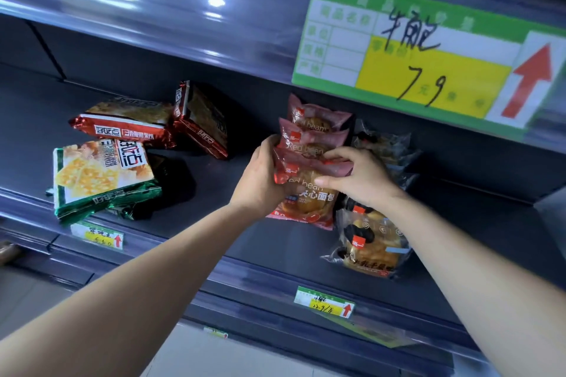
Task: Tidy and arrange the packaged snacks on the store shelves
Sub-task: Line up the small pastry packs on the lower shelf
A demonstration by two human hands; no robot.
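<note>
A row of pink red bean bread packets (pixel 312 144) lies overlapping on the dark shelf (pixel 232 223), running from front to back. My left hand (pixel 260 180) grips the left side of the front pink packet (pixel 306 205). My right hand (pixel 358 177) pinches that packet's top edge from the right. Right of the pink row lies a row of dark clear-wrapped bread packets (pixel 373 242), partly hidden behind my right wrist. To the left sit a green cracker bag (pixel 98 177) and two red cracker bags (pixel 128 125), one of which leans tilted at the back.
A large green and yellow price card (pixel 428 55) with a red arrow hangs from the shelf above. Small price tags (pixel 324 304) sit on the front rail of my shelf. Bare shelf surface shows between the cracker bags and the bread.
</note>
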